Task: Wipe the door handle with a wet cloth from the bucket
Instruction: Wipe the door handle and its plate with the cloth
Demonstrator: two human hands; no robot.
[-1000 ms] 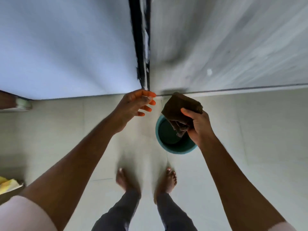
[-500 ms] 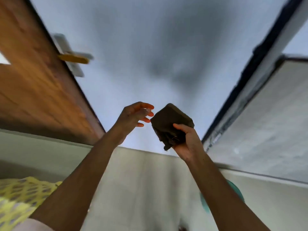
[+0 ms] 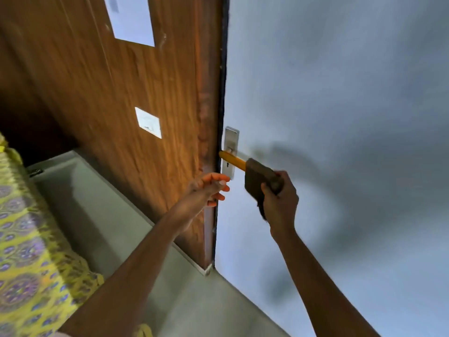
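Right hand (image 3: 279, 200) grips brown cloth (image 3: 258, 181) against yellow door handle (image 3: 232, 160), frame centre; left hand (image 3: 206, 190) loosely curled, empty.

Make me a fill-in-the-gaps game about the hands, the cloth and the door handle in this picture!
1. The dark cloth is held in the person's ____ hand.
2. The part of the door handle that sticks out past the cloth is coloured ____.
3. The left hand holds ____.
4. The metal plate behind the handle has a ____ cut below the lever.

Missing words: right; yellow; nothing; keyhole
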